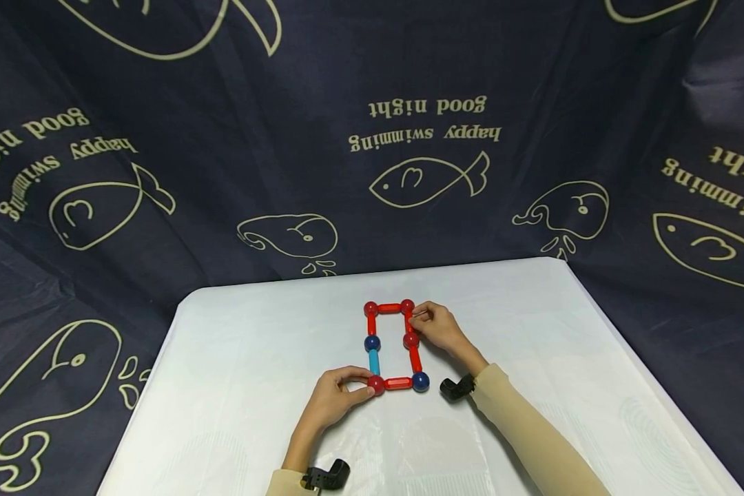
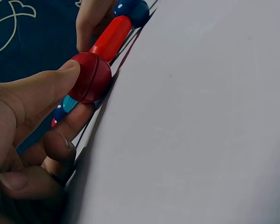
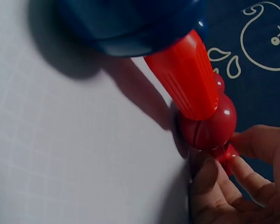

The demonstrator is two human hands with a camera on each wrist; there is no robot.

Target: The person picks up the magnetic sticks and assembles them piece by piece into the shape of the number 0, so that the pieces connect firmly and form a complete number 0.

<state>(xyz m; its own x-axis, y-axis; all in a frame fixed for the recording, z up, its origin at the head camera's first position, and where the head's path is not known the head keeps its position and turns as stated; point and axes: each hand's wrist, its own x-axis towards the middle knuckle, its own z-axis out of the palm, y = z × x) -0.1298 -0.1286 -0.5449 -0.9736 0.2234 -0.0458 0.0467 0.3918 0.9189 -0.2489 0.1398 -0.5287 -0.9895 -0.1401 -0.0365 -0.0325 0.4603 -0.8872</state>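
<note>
Balls and rods of a magnetic-style building toy form a long rectangle on the white table. My left hand (image 1: 335, 398) pinches the red ball (image 1: 376, 384) at its near left corner; the left wrist view has the thumb on this ball (image 2: 90, 77) and a finger below it. A light blue rod (image 1: 374, 362) runs from there to a blue ball (image 1: 372, 343). On the right side, my right hand (image 1: 441, 329) holds the far red rod (image 3: 229, 161) between thumb and fingers, just beyond the middle red ball (image 3: 210, 123). Another blue ball (image 1: 420, 381) marks the near right corner.
Two red balls joined by a red rod (image 1: 389, 308) make the far end. The white table (image 1: 254, 331) extends around the rectangle, and a dark blue cloth (image 1: 285, 151) with fish and whale drawings hangs behind it. Both wrists wear black camera mounts (image 1: 330, 475).
</note>
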